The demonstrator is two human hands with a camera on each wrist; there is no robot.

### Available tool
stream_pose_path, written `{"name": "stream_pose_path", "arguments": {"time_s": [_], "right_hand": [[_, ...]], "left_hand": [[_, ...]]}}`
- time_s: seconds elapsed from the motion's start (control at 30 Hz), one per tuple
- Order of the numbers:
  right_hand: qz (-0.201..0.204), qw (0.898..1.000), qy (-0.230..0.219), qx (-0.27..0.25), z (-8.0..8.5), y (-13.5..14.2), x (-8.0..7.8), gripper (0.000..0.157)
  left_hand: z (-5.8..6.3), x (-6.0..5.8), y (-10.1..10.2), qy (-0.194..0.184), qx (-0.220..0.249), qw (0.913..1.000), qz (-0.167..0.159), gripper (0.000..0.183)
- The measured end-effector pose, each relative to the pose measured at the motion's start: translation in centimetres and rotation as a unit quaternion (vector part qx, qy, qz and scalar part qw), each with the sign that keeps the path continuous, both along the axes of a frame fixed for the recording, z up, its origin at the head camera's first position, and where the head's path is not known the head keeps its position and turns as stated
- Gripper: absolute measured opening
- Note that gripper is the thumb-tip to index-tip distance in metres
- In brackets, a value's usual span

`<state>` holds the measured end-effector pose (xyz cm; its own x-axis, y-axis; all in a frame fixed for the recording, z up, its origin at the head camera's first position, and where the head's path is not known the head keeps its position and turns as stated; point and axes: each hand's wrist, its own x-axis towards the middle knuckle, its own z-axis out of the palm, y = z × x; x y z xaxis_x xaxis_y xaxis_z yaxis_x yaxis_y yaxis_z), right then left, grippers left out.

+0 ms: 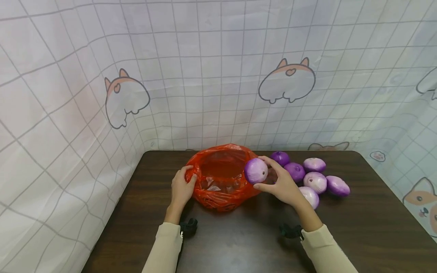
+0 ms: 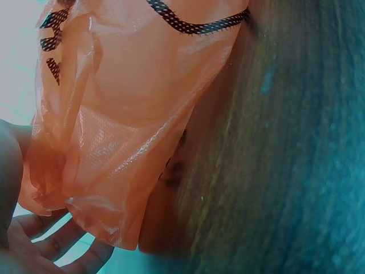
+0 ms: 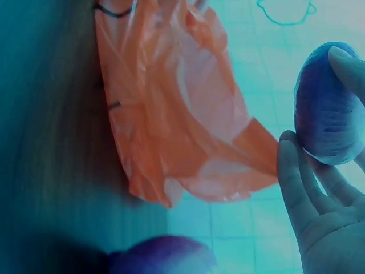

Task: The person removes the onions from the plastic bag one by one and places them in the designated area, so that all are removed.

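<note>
A red plastic bag (image 1: pixel 222 199) stands on the table with its mouth spread upward. At its left rim my left hand (image 1: pixel 181 187) pinches the plastic between thumb and fingers; the left wrist view shows the bag's side (image 2: pixel 131 97) with fingers (image 2: pixel 54 240) behind it. My right hand (image 1: pixel 281 184) holds a purple-and-white onion (image 1: pixel 256 171) between thumb and fingers, by the bag's right rim. In the right wrist view the held onion (image 3: pixel 326 105) is up beside the bag (image 3: pixel 165 103), and a fingertip appears to meet the plastic edge.
Several more onions (image 1: pixel 315 182) lie in a cluster to the right of the bag, behind and beside my right hand. The dark wooden table (image 1: pixel 225 242) ends at the back against a white grid-patterned cloth (image 1: pixel 218 76) with cartoon dogs.
</note>
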<state>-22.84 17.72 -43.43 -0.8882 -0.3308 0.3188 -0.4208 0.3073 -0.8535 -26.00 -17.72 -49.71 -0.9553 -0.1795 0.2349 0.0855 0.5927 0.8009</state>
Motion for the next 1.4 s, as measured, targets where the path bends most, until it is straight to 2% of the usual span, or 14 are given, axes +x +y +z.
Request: {"name": "stream_pose_path", "arguments": {"time_s": [0.23,0.57,0.8,1.0,1.23,1.4], "right_hand": [[-0.038,0.998,-0.042,0.010,0.6,1.5,0.0,0.085],[-0.049,0.999,-0.021,-0.001,0.3,3.1,-0.2,0.084],[-0.084,0.996,-0.016,0.032,0.2,4.1,-0.5,0.084],[-0.104,0.993,-0.029,0.040,0.1,4.8,-0.8,0.084],[-0.132,0.988,-0.065,0.038,-0.4,5.7,-1.2,0.090],[-0.156,0.984,-0.063,0.059,-0.7,5.9,-1.4,0.091]], "left_hand": [[0.1,0.2,-0.2,0.002,0.001,1.0000,0.002,0.038],[0.3,0.0,-0.5,0.010,-0.005,0.9999,-0.002,0.038],[0.4,0.1,-0.6,0.000,-0.002,1.0000,0.001,0.039],[0.3,0.1,-0.7,0.001,-0.002,1.0000,0.005,0.039],[0.3,0.1,-0.7,-0.002,-0.006,1.0000,0.007,0.038],[0.2,0.1,-0.8,-0.006,-0.003,0.9999,0.008,0.038]]}}
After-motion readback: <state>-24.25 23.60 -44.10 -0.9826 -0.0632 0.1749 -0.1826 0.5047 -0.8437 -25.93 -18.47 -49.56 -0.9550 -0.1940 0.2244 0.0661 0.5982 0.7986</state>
